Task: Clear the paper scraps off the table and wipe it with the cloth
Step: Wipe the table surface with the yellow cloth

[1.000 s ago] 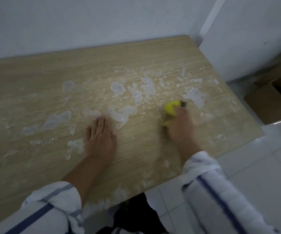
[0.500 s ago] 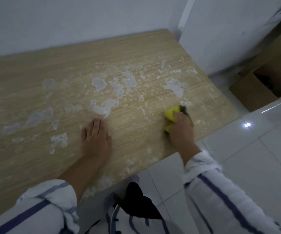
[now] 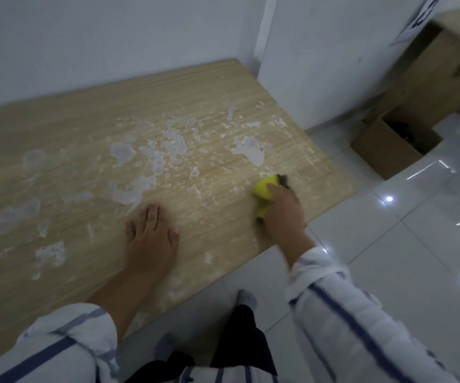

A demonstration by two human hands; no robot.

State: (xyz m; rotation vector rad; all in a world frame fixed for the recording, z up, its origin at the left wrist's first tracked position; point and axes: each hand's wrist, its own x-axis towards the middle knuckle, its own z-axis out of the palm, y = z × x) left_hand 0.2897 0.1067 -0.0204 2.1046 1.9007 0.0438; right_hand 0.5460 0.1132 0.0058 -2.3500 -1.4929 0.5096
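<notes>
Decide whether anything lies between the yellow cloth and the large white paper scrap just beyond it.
Nothing visible does. The right hand grips the yellow cloth on the table; only bare wood and small flecks separate it from the large paper scrap. The left hand rests flat, off to one side.

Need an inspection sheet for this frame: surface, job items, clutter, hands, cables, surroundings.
Surface: wood-grain table, much of the top spotted with white residue.
Job's things: paper scraps stuck across the middle and left of the top; yellow cloth near the right edge, with a dark part at its far end.
Clutter: nothing seen apart from the scraps.
Hands: left hand flat on the table, fingers straight; right hand grips the yellow cloth against the top.
Cables: nothing seen.
Surroundings: white wall behind the table; glossy tiled floor; open cardboard box on the floor to the right.
</notes>
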